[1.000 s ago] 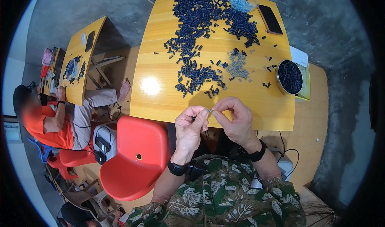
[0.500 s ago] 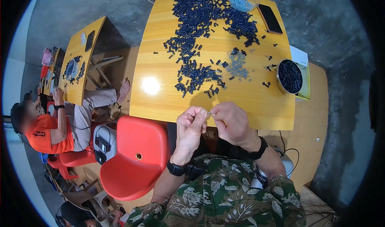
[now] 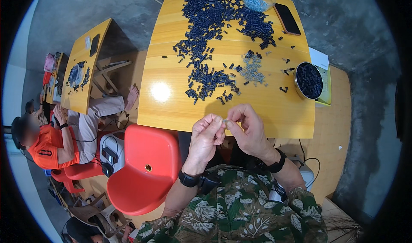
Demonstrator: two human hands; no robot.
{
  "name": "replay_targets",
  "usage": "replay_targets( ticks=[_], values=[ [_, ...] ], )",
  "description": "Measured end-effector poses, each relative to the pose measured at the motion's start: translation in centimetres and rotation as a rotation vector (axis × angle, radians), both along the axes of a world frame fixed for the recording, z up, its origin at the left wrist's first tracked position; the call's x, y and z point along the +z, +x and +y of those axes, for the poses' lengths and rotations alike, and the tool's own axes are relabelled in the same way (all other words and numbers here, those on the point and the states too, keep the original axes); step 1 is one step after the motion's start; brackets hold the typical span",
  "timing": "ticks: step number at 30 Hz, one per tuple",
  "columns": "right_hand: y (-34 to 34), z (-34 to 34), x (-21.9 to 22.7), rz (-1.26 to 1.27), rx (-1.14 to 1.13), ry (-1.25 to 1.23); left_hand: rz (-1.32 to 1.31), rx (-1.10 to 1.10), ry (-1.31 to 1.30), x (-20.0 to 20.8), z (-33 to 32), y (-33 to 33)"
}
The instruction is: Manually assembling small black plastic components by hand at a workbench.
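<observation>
We seem to be in an assembly workshop: dark parts (image 3: 208,11) heaped at twelve o'clock, another parts-strewn table (image 3: 92,61) at ten.

Grey wall (image 3: 360,41), perhaps concrete — red chair (image 3: 150,150), tan floor (image 3: 337,118).

Green-brown shirt (image 3: 229,208) — pale leaf print (image 3: 207,208), black wristbands (image 3: 189,180)
</observation>
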State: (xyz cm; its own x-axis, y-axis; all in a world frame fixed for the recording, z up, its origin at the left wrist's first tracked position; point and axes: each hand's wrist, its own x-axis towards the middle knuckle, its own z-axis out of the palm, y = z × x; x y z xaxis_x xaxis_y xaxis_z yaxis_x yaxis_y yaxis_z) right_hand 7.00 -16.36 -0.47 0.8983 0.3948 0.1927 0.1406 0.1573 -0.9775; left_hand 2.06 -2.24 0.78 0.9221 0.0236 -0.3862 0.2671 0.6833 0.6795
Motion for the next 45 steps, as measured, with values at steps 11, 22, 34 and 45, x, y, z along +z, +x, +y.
replay_targets(
  ticks=[11,22,34,45],
  values=[
    [0.1,-0.2,0.9,-0.053,-0.053,-0.158,-0.139,0.138,0.815,0.6,-1.2,-0.6],
    [0.2,-0.5,1.2,0.069,0.003,-0.088,-0.224,0.127,0.963,0.1,-1.2,-0.7],
    [1.3,-0.9,0.5,0.121,0.11,0.044,-0.084,0.002,0.279,0.1,0.3,-0.3],
    [1.9,-1.0,1.4,-0.079,0.073,-0.138,-0.122,0.042,0.592,0.5,-0.2,-0.2]
  ],
)
